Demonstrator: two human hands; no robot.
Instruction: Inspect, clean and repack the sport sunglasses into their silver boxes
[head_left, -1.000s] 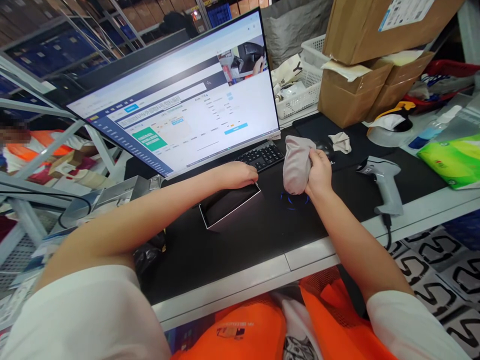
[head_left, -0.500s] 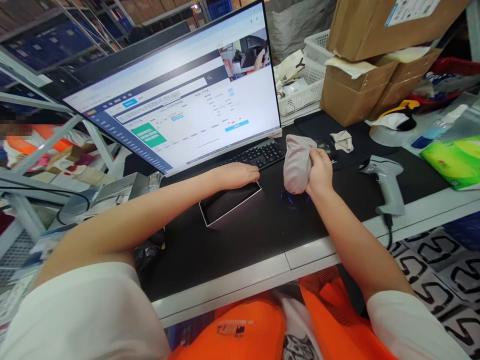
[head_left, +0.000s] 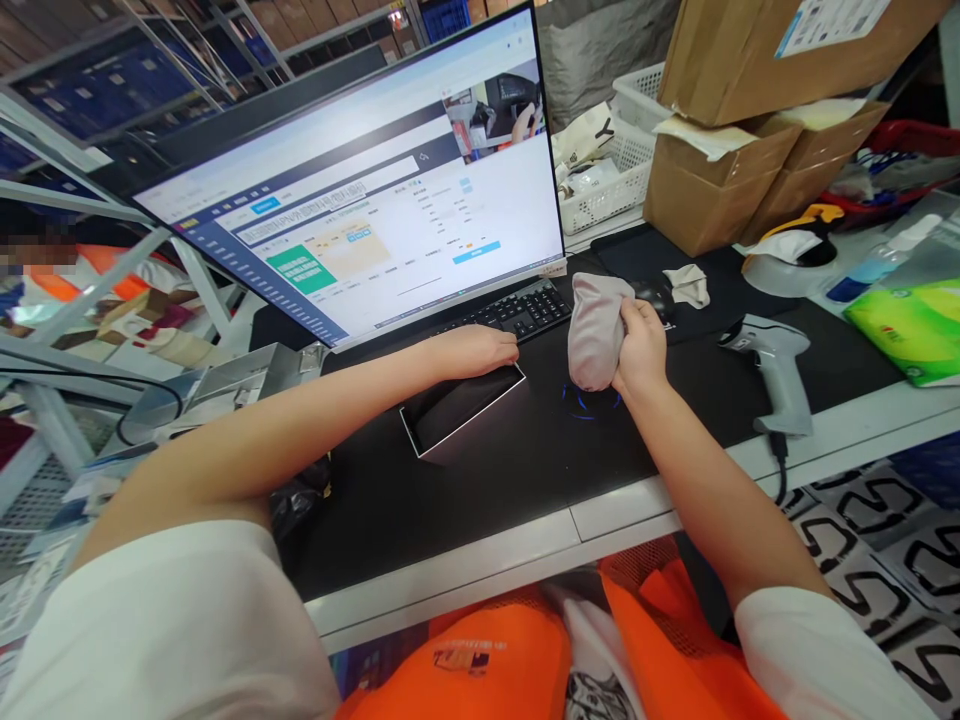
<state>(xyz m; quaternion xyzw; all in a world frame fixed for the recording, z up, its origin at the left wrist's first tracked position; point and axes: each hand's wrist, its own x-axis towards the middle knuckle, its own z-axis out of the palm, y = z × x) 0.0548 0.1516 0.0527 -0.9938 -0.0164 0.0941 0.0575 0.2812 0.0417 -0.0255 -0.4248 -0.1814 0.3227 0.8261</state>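
Note:
My right hand (head_left: pixel 643 345) is closed on a soft grey cloth pouch (head_left: pixel 595 332), holding it up by its right side above the desk. The pouch hangs limp and somewhat bulged; whether anything is inside is hidden. My left hand (head_left: pixel 476 350) lies at the far rim of a shallow rectangular box (head_left: pixel 471 412), its fingers curled over the edge near the right corner. Thin pale rims and a dark inside mark this box, which sits slanted on the black desk mat (head_left: pixel 517 470). My left forearm covers part of it.
Behind the hands stand a keyboard (head_left: pixel 541 308) and a large monitor (head_left: pixel 420 210). To the right are a mouse (head_left: pixel 654 297), a small crumpled cloth (head_left: pixel 688 286), a barcode scanner (head_left: pixel 772 370) and a green packet (head_left: pixel 911 325). Cardboard boxes (head_left: pixel 712 185) stand behind.
Both hands keep nearly the same place and grip. On the monitor, a pale orange patch now shows beside the green block. The whole view has shifted very slightly.

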